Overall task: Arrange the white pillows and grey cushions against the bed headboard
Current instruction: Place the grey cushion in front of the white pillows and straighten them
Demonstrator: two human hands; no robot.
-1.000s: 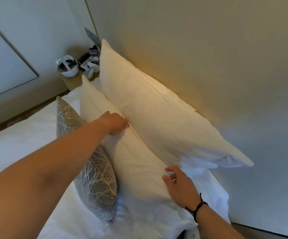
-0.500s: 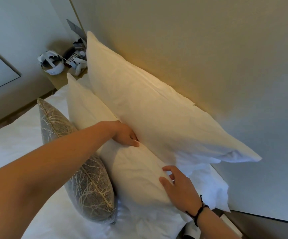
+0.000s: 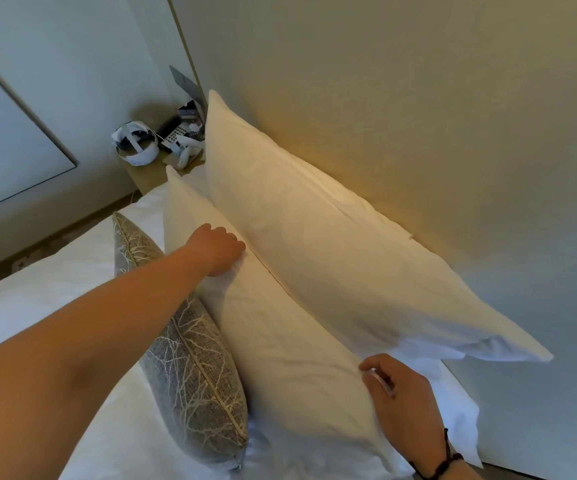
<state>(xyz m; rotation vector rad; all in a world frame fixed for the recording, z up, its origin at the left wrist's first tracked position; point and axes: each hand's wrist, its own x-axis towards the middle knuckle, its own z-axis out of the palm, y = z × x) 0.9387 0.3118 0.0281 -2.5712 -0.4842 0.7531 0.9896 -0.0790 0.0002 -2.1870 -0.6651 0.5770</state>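
Your right hand [image 3: 406,400] at five o'clock pinches the front white pillow [image 3: 280,348]'s corner, and your left hand [image 3: 216,249] presses curled onto its top edge. At seven o'clock one grey cushion [image 3: 190,358] leans on it. At one o'clock the back pillow [image 3: 332,251] already stands against the headboard [image 3: 418,116]; I judge only final straightening remains here.

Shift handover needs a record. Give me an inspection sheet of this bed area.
Surface: bed, white sheet.
Job's things: back pillow leaning on headboard; front pillow against it; grey cushion upright in front.
Clutter: white headset, phone on nightstand.
Grippers: left hand pressing front pillow's top edge; right hand, fingers on its near end.
Cables: thin cord near headset, unclear.
Surroundings: pale wall panel.
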